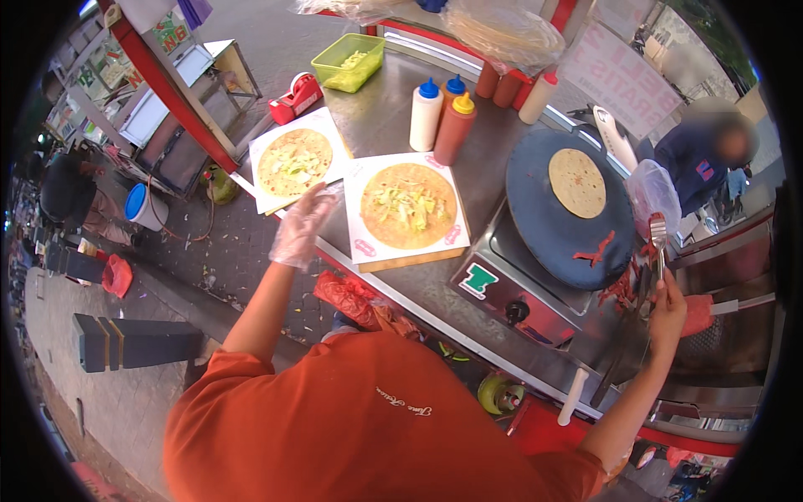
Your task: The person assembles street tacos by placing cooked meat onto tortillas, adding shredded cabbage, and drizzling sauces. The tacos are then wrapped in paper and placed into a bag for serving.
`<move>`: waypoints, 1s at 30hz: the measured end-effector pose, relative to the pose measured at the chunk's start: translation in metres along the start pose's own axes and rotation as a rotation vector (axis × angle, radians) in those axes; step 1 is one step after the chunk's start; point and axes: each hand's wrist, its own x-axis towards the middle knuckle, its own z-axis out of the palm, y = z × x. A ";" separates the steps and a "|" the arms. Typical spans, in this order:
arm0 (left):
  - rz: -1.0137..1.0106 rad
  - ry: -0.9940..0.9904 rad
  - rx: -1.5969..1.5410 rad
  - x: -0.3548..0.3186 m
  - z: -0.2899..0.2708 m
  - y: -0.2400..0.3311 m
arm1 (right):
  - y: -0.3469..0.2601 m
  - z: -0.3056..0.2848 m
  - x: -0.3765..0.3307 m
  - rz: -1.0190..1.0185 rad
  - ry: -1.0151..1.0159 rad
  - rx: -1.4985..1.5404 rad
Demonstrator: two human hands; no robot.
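Steel counter [393,117] (street stall), round griddle [544,217].

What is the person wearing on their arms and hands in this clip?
The left hand wears a thin, clear, crinkled disposable plastic glove. The right hand is bare. Both forearms are uncovered; short orange shirt sleeves end above the elbows. No watch or jewellery shows.

Street food stall: round griddle [569,209], sauce bottles [441,117], pavement [100,393] below
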 end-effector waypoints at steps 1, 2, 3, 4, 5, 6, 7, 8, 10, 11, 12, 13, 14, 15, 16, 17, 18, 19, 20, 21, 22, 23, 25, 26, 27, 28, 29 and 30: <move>0.156 -0.061 0.316 0.010 0.006 0.001 | -0.032 0.005 -0.009 -0.066 -0.082 -0.018; 0.345 -0.146 0.631 0.021 0.013 0.000 | -0.063 0.025 -0.019 -0.141 -0.151 -0.022; 0.399 -0.220 0.687 0.032 0.021 -0.004 | -0.096 0.043 -0.031 -0.213 -0.212 -0.001; 0.470 -0.265 0.728 0.043 0.029 -0.009 | -0.126 0.072 -0.045 -0.269 -0.249 0.029; 0.533 -0.333 0.759 0.053 0.036 -0.016 | -0.153 0.098 -0.058 -0.418 -0.287 -0.084; 0.591 -0.355 0.816 0.062 0.042 -0.022 | -0.177 0.134 -0.073 -0.570 -0.296 -0.162; 0.645 -0.392 0.865 0.069 0.046 -0.027 | -0.196 0.170 -0.089 -0.659 -0.329 -0.263; 0.676 -0.428 0.915 0.074 0.049 -0.031 | -0.211 0.207 -0.106 -0.708 -0.358 -0.321; 0.654 -0.522 1.014 0.081 0.050 -0.036 | -0.231 0.267 -0.131 -0.793 -0.511 -0.577; 0.641 -0.542 1.026 0.084 0.047 -0.036 | -0.235 0.280 -0.137 -0.760 -0.561 -0.628; 0.669 -0.555 0.998 0.087 0.043 -0.035 | -0.238 0.292 -0.142 -0.769 -0.584 -0.637; 0.622 -0.579 1.001 0.090 0.038 -0.034 | -0.240 0.297 -0.146 -0.789 -0.607 -0.603; 0.612 -0.595 0.958 0.093 0.032 -0.032 | -0.241 0.297 -0.148 -0.723 -0.612 -0.640; 0.575 -0.623 0.929 0.096 0.026 -0.030 | -0.241 0.291 -0.149 -0.675 -0.615 -0.639; 0.615 -0.614 0.891 0.100 0.021 -0.028 | -0.240 0.285 -0.150 -0.565 -0.646 -0.693; 0.630 -0.622 0.866 0.104 0.017 -0.025 | -0.240 0.278 -0.152 -0.510 -0.656 -0.711; 0.621 -0.628 0.882 0.107 0.016 -0.022 | -0.240 0.273 -0.153 -0.537 -0.617 -0.688; 0.677 -0.653 0.831 0.111 0.017 -0.019 | -0.240 0.268 -0.156 -0.514 -0.602 -0.701; 0.710 -0.676 0.820 0.115 0.020 -0.016 | -0.240 0.265 -0.158 -0.429 -0.597 -0.752; 0.768 -0.682 0.803 0.120 0.025 -0.014 | -0.240 0.263 -0.161 -0.455 -0.538 -0.721; 0.791 -0.730 0.841 0.124 0.032 -0.013 | -0.239 0.260 -0.163 -0.471 -0.552 -0.692; 0.837 -0.757 0.871 0.128 0.039 -0.013 | -0.238 0.259 -0.166 -0.454 -0.561 -0.680; 0.918 -0.782 0.912 0.137 0.050 -0.015 | -0.234 0.257 -0.172 -0.483 -0.560 -0.578; 0.892 -0.720 0.941 0.140 0.054 -0.015 | -0.232 0.257 -0.175 -0.424 -0.499 -0.583; 0.872 -0.664 0.954 0.142 0.057 -0.016 | -0.230 0.258 -0.179 -0.419 -0.447 -0.536; 0.867 -0.586 0.955 0.142 0.060 -0.016 | -0.228 0.260 -0.184 -0.394 -0.344 -0.498; 0.861 -0.521 0.954 0.140 0.062 -0.016 | -0.226 0.262 -0.190 -0.367 -0.412 -0.513; 0.867 -0.552 0.834 0.136 0.065 -0.016 | -0.224 0.266 -0.195 -0.320 -0.430 -0.537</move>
